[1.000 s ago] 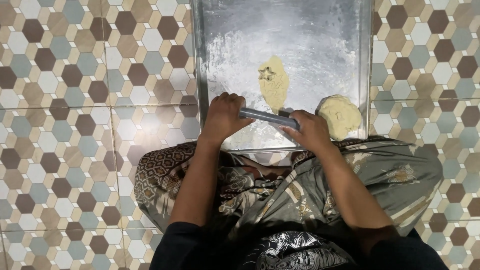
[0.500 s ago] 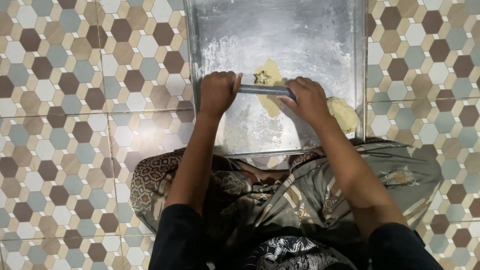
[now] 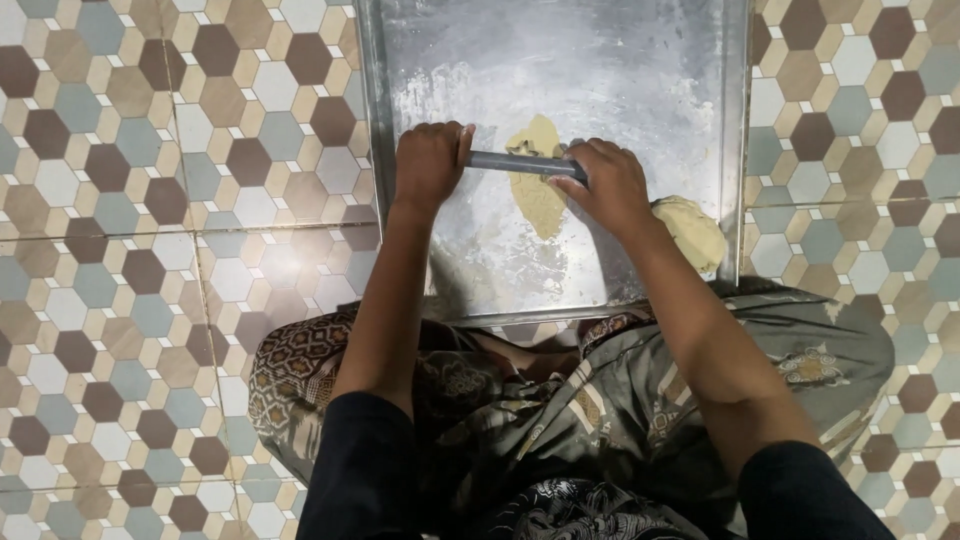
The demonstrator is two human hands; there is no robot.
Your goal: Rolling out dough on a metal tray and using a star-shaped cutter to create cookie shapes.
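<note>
A large metal tray [image 3: 470,280] lies on the tiled floor in front of my folded legs. A flattened strip of pale yellow dough [image 3: 541,203] with a star-shaped cutout near its far end rests on it. Across the dough lies a grey metal rolling rod [image 3: 520,163]. My left hand [image 3: 430,163] is closed over the rod's left end. My right hand [image 3: 605,185] presses on its right end. A lump of dough [image 3: 693,230] sits by the tray's right rim, just behind my right wrist.
The floor [image 3: 150,220] is covered in hexagon tiles of brown, beige and grey-blue. My patterned skirt [image 3: 600,400] overlaps the tray's near edge. Traces of flour dust the tray's surface.
Both hands have pushed the rod away from me, from the tray's near edge up over the dough strip. The strip looks longer and flatter now.
</note>
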